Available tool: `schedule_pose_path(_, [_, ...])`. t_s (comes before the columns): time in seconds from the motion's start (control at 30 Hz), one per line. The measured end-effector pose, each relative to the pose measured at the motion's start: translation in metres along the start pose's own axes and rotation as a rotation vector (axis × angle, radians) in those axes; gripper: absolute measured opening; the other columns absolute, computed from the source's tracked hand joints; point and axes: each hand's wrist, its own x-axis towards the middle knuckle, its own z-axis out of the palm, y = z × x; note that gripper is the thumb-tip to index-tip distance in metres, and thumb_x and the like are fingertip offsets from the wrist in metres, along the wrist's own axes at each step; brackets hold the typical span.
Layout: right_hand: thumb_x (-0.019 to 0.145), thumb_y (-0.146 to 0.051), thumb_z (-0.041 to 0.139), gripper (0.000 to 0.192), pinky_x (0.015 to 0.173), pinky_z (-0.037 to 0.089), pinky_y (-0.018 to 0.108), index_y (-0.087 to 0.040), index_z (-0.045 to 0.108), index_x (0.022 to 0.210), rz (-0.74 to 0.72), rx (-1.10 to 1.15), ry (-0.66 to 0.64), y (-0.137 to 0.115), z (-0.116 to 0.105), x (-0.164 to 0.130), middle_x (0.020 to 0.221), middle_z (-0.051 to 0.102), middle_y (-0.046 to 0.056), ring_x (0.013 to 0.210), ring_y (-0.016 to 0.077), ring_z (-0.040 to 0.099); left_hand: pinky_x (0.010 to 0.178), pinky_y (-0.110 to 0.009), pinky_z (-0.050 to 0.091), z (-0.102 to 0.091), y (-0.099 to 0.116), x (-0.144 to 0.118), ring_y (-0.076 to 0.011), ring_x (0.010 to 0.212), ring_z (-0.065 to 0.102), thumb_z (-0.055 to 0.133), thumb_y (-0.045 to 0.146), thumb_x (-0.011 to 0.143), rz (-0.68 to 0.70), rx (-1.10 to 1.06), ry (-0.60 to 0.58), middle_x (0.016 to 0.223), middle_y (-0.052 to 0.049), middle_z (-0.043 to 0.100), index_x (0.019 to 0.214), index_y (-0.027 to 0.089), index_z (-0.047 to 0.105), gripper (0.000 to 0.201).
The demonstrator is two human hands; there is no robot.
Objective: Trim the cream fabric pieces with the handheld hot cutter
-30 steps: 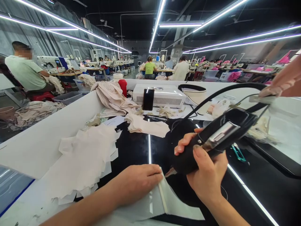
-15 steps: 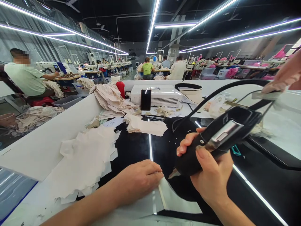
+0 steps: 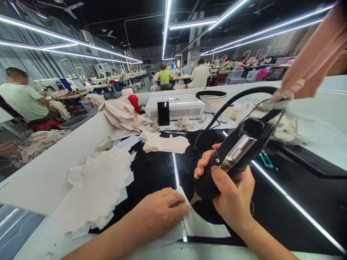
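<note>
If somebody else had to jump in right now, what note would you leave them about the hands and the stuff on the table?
Right hand: gripped round the black corded hand tool, metal tip pointing down, just above the fabric.
Left hand: flat, pressing down the pale cut fabric piece on the black glossy table.
Nearby: stack of white cut pieces to the left; white box-shaped machine at the back.
Done: piece laid and held flat.
Left: likely working the tip along its edge; the tip's contact with the fabric is unclear.
</note>
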Motion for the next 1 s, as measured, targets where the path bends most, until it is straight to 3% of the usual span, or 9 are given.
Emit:
schedule_pose_path(0.37, [0.094,-0.029,0.085,0.022,0.061,0.062,0.027,-0.027,0.069,0.109,0.008,-0.025,0.0,-0.002,0.001,-0.003,0.087,0.074,-0.003,0.064,0.0144,0.069,0.104,-0.034,0.065,-0.003,0.001,-0.003,-0.0211,0.108,0.076,0.053,0.012,0.116,0.025,0.054,-0.002,0.123,-0.01,0.076,0.126,0.018,0.07,0.021])
schedule_pose_path(0.57, [0.095,-0.033,0.086,0.029,0.06,0.062,0.027,-0.029,0.069,0.118,0.002,0.012,-0.012,-0.009,-0.003,-0.009,0.088,0.073,-0.003,0.064,0.0141,0.069,0.11,-0.035,0.062,-0.001,-0.001,-0.004,-0.0196,0.109,0.077,0.048,0.013,0.117,0.038,0.08,-0.01,0.124,-0.009,0.076,0.127,0.02,0.07,0.025])
schedule_pose_path(0.73, [0.097,-0.026,0.083,0.021,0.061,0.063,0.026,-0.029,0.068,0.111,0.027,-0.014,-0.013,-0.009,-0.003,-0.012,0.089,0.073,-0.003,0.066,0.0137,0.069,0.11,-0.034,0.062,-0.001,-0.002,-0.006,-0.0193,0.11,0.077,0.051,0.01,0.115,0.045,0.096,-0.001,0.125,-0.009,0.076,0.128,0.02,0.069,0.025])
schedule_pose_path(0.93, [0.093,-0.043,0.091,0.035,0.062,0.063,0.027,-0.03,0.071,0.118,0.033,0.012,0.014,-0.025,-0.015,-0.007,0.088,0.073,-0.002,0.066,0.0148,0.069,0.121,-0.043,0.057,-0.01,0.004,-0.003,-0.02,0.114,0.077,0.053,0.009,0.115,0.0,0.09,-0.04,0.126,-0.007,0.076,0.128,0.019,0.066,0.021])
schedule_pose_path(1.0, [0.091,-0.047,0.094,0.039,0.061,0.064,0.028,-0.03,0.072,0.118,0.024,0.006,0.033,-0.033,-0.022,-0.009,0.088,0.073,-0.002,0.066,0.0154,0.069,0.116,-0.039,0.061,-0.013,0.01,0.002,-0.021,0.115,0.076,0.051,0.011,0.116,-0.004,0.062,-0.008,0.125,-0.009,0.077,0.128,0.016,0.066,0.02])
